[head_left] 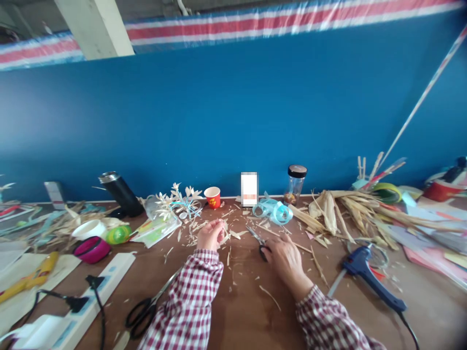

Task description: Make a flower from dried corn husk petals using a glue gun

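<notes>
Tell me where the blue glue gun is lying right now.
In the head view the blue glue gun lies on the brown table at lower right, right of the right hand, just below the pile of dried husks.
</notes>
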`<action>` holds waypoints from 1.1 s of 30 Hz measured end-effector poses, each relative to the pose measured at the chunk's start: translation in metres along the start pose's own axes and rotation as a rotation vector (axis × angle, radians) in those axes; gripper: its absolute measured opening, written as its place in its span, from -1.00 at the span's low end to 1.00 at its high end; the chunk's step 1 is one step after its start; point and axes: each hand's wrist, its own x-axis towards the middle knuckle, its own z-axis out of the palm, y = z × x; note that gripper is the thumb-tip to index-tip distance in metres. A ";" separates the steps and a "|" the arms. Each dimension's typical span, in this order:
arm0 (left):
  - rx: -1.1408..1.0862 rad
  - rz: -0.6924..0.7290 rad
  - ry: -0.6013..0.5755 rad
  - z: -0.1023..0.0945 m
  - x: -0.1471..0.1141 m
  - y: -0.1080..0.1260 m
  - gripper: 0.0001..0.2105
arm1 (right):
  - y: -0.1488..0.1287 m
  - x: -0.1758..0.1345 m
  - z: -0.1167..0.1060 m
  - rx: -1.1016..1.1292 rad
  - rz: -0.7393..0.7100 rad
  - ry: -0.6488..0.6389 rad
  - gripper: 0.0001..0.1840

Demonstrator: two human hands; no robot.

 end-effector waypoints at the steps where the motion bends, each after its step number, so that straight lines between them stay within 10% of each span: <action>1: -0.003 -0.003 -0.008 0.006 0.003 0.001 -0.91 | 0.000 0.000 0.000 0.011 -0.009 0.019 -0.79; 13: 0.226 0.066 -0.065 0.057 0.044 -0.005 -0.91 | 0.008 0.003 0.014 0.106 0.000 0.061 -0.79; 25: 1.146 0.443 0.051 -0.024 0.074 0.018 -0.81 | 0.008 0.006 0.017 0.150 -0.005 0.081 -0.78; 33: 1.458 0.642 -0.186 -0.015 0.075 0.000 -0.79 | 0.008 0.007 0.017 0.164 -0.007 0.080 -0.76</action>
